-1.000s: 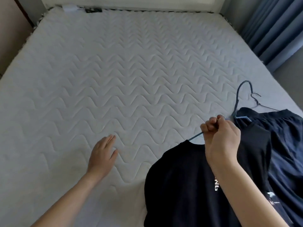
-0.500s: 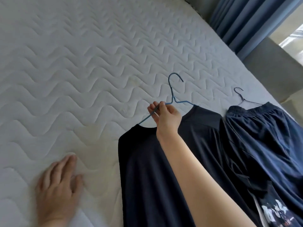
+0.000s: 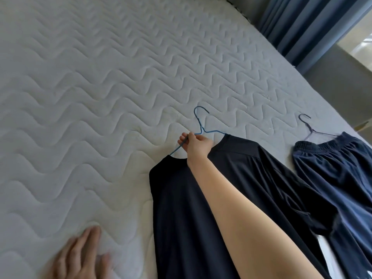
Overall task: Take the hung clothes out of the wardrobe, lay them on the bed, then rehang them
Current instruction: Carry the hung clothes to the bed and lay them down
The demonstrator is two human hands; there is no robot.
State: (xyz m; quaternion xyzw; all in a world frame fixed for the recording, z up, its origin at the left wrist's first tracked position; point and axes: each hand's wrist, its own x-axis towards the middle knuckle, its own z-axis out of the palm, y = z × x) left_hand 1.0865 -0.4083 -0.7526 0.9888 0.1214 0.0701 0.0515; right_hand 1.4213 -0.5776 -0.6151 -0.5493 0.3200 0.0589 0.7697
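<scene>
Right hand (image 3: 196, 144) is near frame centre, fingers curled round the left arm of a blue hanger (image 3: 201, 125), gripping it; the hook points to 12 o'clock. A black shirt (image 3: 181, 208) is on that hanger and lies flat on the bed (image 3: 100, 97), running from centre down to 6 o'clock. Left hand (image 3: 80, 256) is at 7 o'clock, slightly blurred, fingers straight, palm down on the bed, holding nothing. At 3 to 4 o'clock, a navy garment (image 3: 338, 174) with an elastic waistband lies just beside the shirt on a dark hanger (image 3: 310, 127). Blue curtain (image 3: 312, 27) is at 1 o'clock.
</scene>
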